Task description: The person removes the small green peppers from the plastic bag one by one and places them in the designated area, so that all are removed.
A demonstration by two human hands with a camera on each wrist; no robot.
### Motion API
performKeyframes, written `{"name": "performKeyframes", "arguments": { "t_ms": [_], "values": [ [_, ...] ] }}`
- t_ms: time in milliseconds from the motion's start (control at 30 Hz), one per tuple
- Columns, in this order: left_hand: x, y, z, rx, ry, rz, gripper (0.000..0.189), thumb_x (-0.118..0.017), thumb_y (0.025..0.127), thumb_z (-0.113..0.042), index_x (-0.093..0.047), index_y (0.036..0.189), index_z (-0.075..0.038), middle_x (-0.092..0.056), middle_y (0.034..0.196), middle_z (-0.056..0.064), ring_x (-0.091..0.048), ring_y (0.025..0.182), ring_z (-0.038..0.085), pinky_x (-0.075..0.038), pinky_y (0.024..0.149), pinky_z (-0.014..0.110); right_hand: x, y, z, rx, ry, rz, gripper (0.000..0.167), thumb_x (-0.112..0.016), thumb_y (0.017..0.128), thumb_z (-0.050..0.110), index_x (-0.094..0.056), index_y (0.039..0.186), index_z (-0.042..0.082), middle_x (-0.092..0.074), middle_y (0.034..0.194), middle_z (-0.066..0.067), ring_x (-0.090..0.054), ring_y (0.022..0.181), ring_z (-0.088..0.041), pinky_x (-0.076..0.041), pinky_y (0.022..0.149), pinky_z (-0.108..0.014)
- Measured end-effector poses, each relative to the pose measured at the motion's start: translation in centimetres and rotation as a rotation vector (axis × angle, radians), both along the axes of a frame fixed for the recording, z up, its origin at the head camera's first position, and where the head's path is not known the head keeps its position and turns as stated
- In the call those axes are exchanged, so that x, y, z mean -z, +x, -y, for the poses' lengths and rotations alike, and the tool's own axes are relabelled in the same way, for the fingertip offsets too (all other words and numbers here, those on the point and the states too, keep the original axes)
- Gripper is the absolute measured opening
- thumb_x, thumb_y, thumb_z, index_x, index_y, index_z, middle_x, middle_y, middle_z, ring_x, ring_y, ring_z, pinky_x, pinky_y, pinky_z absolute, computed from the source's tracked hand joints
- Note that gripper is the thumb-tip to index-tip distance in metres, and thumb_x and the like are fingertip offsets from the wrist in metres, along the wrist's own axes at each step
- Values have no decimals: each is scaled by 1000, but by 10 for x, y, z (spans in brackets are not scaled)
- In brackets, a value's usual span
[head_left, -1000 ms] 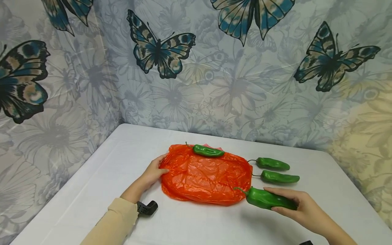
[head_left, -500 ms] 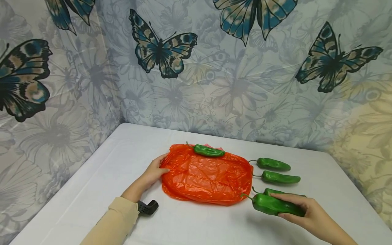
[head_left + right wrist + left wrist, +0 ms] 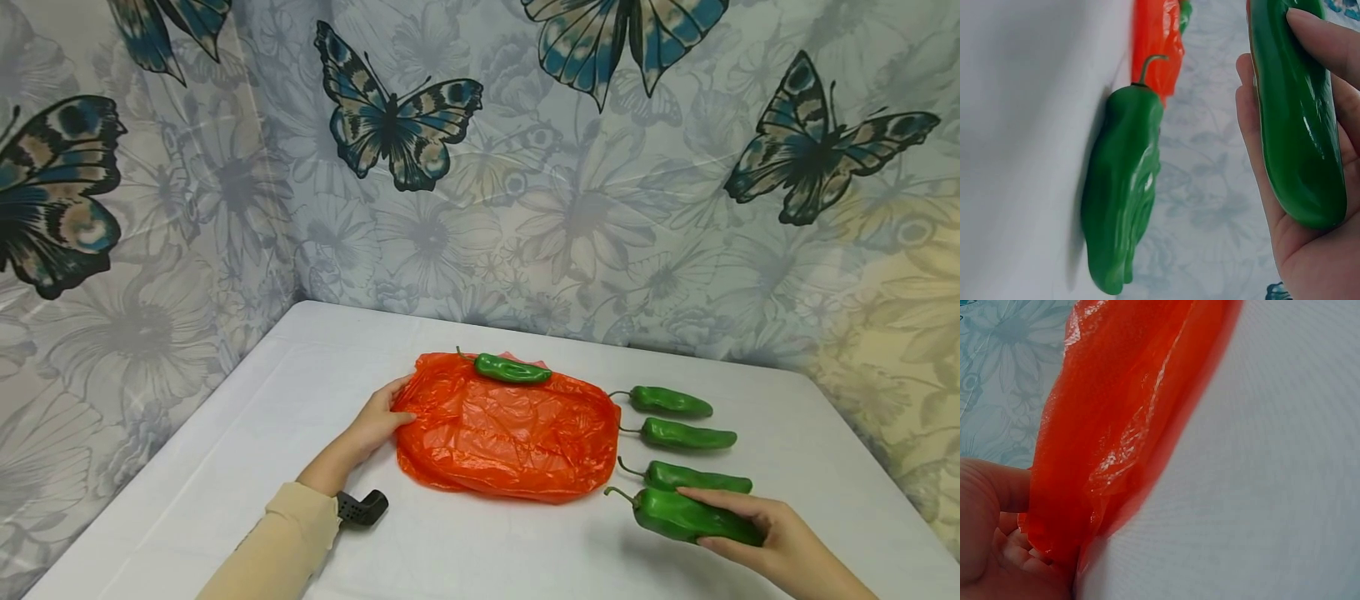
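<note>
My left hand (image 3: 375,423) pinches the left edge of a crinkled red plastic bag (image 3: 510,433) that lies on the table. In the left wrist view the bag's edge (image 3: 1066,487) runs between thumb and fingers. At the front right, my right hand (image 3: 768,533) grips a long green pepper (image 3: 678,514) by its tip end, its stem to the left. The right wrist view shows this held pepper (image 3: 1300,125) between thumb and fingers, above the table. Just beyond it lies another green pepper (image 3: 697,477) with a curved stem.
Two more green peppers, a farther one (image 3: 670,402) and a nearer one (image 3: 688,434), lie right of the bag, stems leftward. One small pepper (image 3: 512,369) rests on the bag's far edge. The white table (image 3: 225,467) meets butterfly-patterned cloth (image 3: 585,208) at the back.
My right hand has shifted right and toward me with the held pepper, uncovering the pepper on the table beyond it. My left hand and the bag stay in place.
</note>
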State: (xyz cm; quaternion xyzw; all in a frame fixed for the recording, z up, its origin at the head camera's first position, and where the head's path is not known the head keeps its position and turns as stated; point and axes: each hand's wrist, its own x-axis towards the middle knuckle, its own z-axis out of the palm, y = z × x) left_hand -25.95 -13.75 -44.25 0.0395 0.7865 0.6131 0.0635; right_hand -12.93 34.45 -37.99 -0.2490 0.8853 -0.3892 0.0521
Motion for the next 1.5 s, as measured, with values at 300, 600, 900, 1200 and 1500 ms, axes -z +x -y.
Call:
{"name": "performKeyframes", "arguments": {
  "t_ms": [300,600,900,1200,1500],
  "values": [
    [0,0,0,0,-9,5,67,-52,82,9,-31,144,-5,-29,151,18,-28,139,34,-28,112,47,7,-1,-5,-56,-39,-2,54,-65,80,-3,-55,131,13,-47,123,35,-50,95,12,-48,64,-14],
    [0,-1,0,-2,-11,1,67,-52,82,9,-30,144,-3,-30,150,19,-29,138,34,-29,112,47,12,0,-14,-105,-77,31,49,-62,82,-4,-54,130,6,-52,126,28,-47,106,15,-48,72,-11],
    [-1,1,0,3,-11,3,67,-51,83,9,-30,144,-2,-29,150,20,-29,137,35,-30,111,47,19,0,-20,-228,-190,128,50,-57,84,-10,-52,131,4,-54,128,22,-51,110,11,-50,77,-12],
    [-2,0,1,13,-2,7,67,-51,83,9,-28,145,-3,-29,150,20,-29,138,35,-30,111,47,20,-5,-31,-286,-218,232,51,-55,85,-10,-51,133,7,-53,130,22,-49,113,12,-48,81,-10],
    [-1,1,0,16,-19,-29,66,-52,82,8,-30,144,-1,-31,148,22,-33,135,35,-33,110,43,25,-9,-37,-237,-163,378,45,-55,88,-1,-54,131,10,-55,124,26,-50,108,14,-47,79,-9]
  ]
}}
